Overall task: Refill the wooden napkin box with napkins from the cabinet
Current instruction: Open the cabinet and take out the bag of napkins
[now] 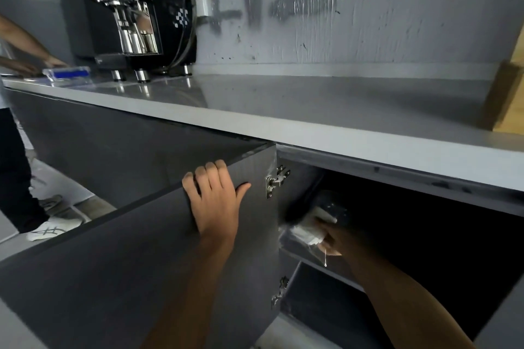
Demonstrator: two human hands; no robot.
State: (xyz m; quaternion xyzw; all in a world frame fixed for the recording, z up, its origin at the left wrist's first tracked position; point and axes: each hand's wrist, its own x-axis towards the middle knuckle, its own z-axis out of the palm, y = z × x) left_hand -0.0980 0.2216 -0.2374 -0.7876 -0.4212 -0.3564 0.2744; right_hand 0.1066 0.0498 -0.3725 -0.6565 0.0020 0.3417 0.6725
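My left hand (214,201) grips the top edge of the open dark grey cabinet door (136,258), fingers curled over it. My right hand (330,241) reaches into the dark cabinet (425,235) and is closed on a pack of white napkins (309,228) in clear plastic wrap, just above the inner shelf (317,266). The wooden napkin box (504,96) stands on the grey countertop (283,105) at the far right, partly cut off by the frame edge.
A black and chrome espresso machine (136,14) stands at the back left of the counter. Another person's hands (31,64) rest by a clear box with blue contents (68,73); their white shoe (54,228) is on the floor left.
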